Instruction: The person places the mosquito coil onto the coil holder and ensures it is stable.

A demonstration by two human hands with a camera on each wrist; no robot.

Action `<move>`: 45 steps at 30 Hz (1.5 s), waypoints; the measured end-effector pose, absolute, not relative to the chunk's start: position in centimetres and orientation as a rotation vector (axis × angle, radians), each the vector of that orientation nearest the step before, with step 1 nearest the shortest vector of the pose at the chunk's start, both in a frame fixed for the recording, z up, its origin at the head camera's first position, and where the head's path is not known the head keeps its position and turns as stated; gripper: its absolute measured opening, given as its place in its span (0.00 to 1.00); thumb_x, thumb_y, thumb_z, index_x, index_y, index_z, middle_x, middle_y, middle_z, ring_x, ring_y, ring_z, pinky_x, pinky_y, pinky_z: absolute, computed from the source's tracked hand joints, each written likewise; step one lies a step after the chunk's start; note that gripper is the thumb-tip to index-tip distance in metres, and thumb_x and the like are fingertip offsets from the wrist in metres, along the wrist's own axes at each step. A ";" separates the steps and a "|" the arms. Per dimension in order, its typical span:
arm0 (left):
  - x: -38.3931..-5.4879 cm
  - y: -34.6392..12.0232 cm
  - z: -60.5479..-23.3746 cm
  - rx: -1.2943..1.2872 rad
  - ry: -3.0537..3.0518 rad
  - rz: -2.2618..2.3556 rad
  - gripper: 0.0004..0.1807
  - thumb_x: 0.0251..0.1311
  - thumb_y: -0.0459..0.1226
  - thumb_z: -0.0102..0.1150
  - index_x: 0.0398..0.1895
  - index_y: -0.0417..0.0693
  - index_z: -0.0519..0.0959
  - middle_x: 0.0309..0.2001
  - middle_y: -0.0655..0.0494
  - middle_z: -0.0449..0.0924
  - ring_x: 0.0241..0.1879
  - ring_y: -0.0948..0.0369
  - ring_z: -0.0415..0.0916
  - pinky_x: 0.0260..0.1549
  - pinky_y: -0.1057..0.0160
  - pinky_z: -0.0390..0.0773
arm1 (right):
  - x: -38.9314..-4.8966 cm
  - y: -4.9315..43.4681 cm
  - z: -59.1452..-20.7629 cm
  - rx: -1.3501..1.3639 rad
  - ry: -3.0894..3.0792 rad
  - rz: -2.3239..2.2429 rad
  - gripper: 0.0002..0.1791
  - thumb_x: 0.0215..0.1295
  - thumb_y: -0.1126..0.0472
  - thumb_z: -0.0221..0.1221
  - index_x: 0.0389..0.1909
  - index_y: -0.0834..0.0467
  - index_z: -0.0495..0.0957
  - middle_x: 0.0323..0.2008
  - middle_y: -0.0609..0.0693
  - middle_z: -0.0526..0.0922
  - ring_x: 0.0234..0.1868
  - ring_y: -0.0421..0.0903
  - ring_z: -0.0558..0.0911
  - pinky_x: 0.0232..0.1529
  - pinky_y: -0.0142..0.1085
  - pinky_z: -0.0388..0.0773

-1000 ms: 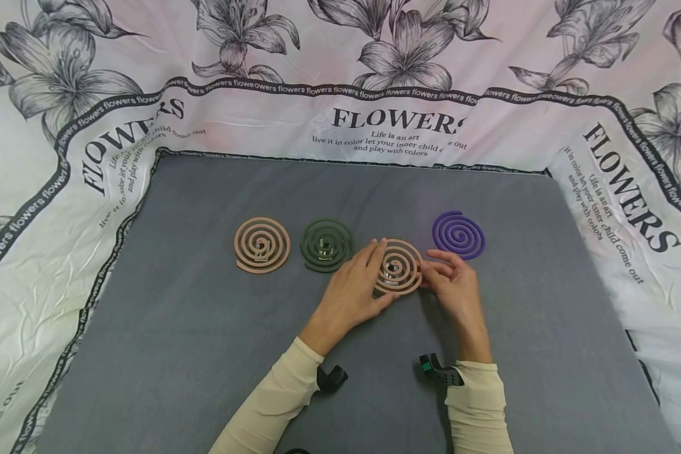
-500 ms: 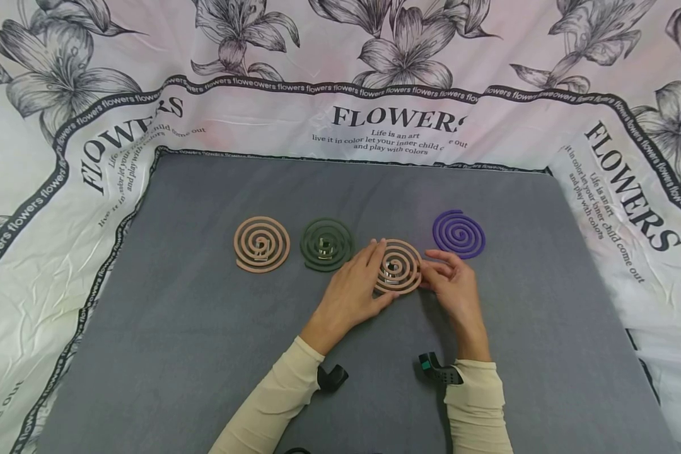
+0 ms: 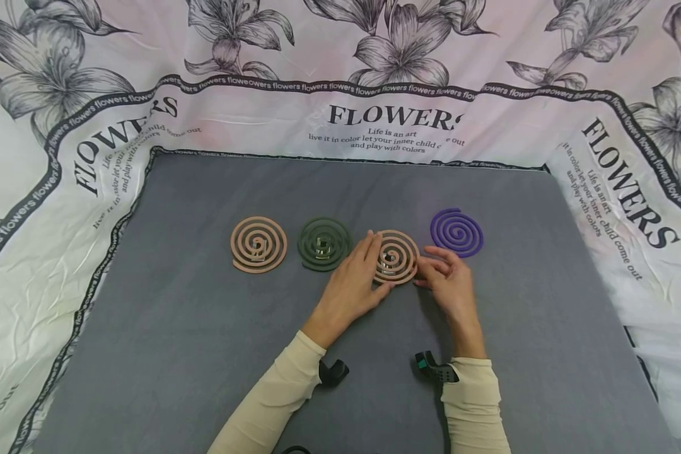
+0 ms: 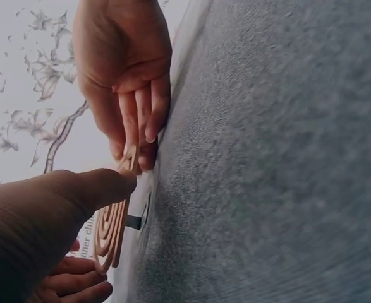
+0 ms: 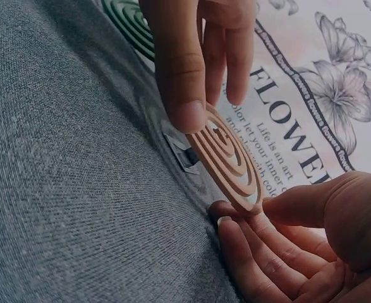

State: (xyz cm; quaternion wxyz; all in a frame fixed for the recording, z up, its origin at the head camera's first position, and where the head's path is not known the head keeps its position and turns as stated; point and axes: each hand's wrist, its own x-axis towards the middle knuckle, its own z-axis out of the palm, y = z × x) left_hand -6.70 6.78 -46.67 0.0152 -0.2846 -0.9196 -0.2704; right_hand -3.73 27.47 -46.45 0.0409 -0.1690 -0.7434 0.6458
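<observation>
A tan mosquito coil (image 3: 397, 257) is between my two hands in the middle of the table. My left hand (image 3: 348, 277) holds its left side, thumb at the near edge and fingers along the far left rim. My right hand (image 3: 451, 280) pinches its right rim between thumb and fingers. In the right wrist view, a small metal stand (image 5: 184, 154) sits on the cloth below the coil; whether they touch is unclear. A green mosquito coil (image 3: 324, 244) lies left of my left hand, and a second tan one (image 3: 258, 244) is farther left.
A purple mosquito coil (image 3: 456, 232) lies flat behind my right hand. Grey cloth (image 3: 215, 366) covers the table. A white flower-printed sheet (image 3: 250, 120) rises along the back and both sides.
The tan coil between my hands has shifted slightly away from me, with both hands following. The other coils keep their places while the view drifts a little.
</observation>
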 end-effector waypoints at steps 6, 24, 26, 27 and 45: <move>-7.3 7.1 -46.8 -0.888 -2.843 -0.846 0.52 0.66 0.49 0.73 0.84 0.38 0.55 0.81 0.36 0.56 0.78 0.45 0.62 0.74 0.50 0.69 | -3.7 27.4 -46.5 -0.515 -2.275 1.980 0.22 0.76 0.69 0.61 0.67 0.70 0.72 0.54 0.74 0.84 0.37 0.38 0.90 0.37 0.35 0.89; -7.8 7.5 -47.1 -0.846 -2.839 -0.845 0.52 0.68 0.48 0.71 0.85 0.38 0.53 0.83 0.36 0.52 0.81 0.46 0.57 0.75 0.52 0.67 | -3.0 28.3 -44.7 -0.419 -2.200 1.696 0.15 0.79 0.65 0.58 0.60 0.69 0.79 0.46 0.68 0.89 0.38 0.43 0.92 0.38 0.32 0.88; -7.8 7.6 -47.1 -0.852 -2.840 -0.847 0.52 0.68 0.48 0.71 0.85 0.38 0.53 0.83 0.35 0.51 0.81 0.46 0.57 0.75 0.51 0.67 | -3.0 28.5 -44.6 -0.412 -2.158 1.713 0.14 0.79 0.66 0.57 0.59 0.69 0.79 0.45 0.68 0.90 0.37 0.43 0.92 0.37 0.33 0.88; -7.8 7.6 -47.1 -0.855 -2.841 -0.848 0.52 0.68 0.48 0.71 0.85 0.38 0.52 0.83 0.35 0.50 0.81 0.45 0.57 0.75 0.51 0.67 | -3.0 28.6 -44.6 -0.406 -2.128 1.730 0.14 0.79 0.66 0.57 0.58 0.69 0.79 0.43 0.67 0.90 0.36 0.44 0.93 0.37 0.34 0.89; -7.3 8.1 -45.3 -0.874 -2.742 -0.779 0.44 0.72 0.47 0.66 0.83 0.38 0.59 0.82 0.36 0.54 0.81 0.46 0.57 0.77 0.53 0.64 | -2.7 33.0 -43.4 -0.439 -1.738 1.825 0.11 0.75 0.74 0.56 0.53 0.72 0.79 0.32 0.60 0.90 0.30 0.48 0.92 0.36 0.37 0.89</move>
